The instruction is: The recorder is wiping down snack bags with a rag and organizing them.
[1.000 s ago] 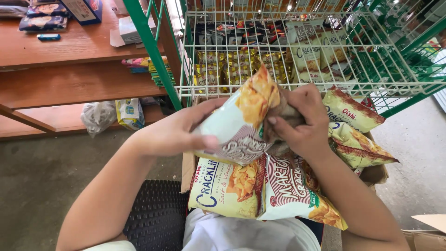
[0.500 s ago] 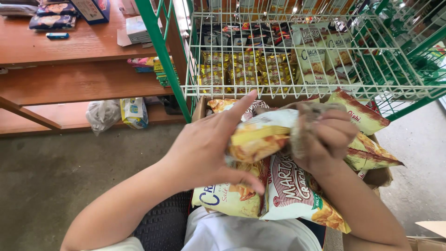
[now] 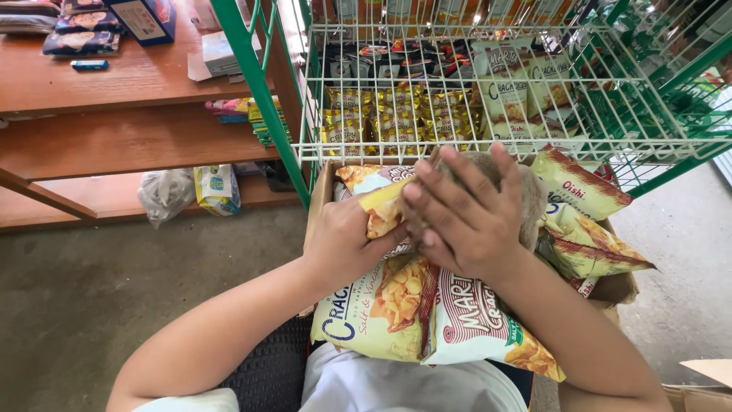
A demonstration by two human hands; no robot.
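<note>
- Lowered since a second ago: yellow-and-white crinkly snack bag (image 3: 379, 204), now just above open cardboard box (image 3: 319, 200) of similar bags.
- Left hand (image 3: 347, 240) pinching bag's edge; right hand (image 3: 465, 214) spread flat, pressing grey cloth (image 3: 526, 194) against it.
- Risk: hard pressing could crush chips or burst seam; thin pinch could slip.

- Left hand (image 3: 347, 240) grips a snack bag (image 3: 381, 206) over the cardboard box (image 3: 320, 191).
- Right hand (image 3: 469, 217) presses a brown cloth (image 3: 526, 194) on that bag.
- Wire basket (image 3: 473, 145) hangs behind the box.
</note>
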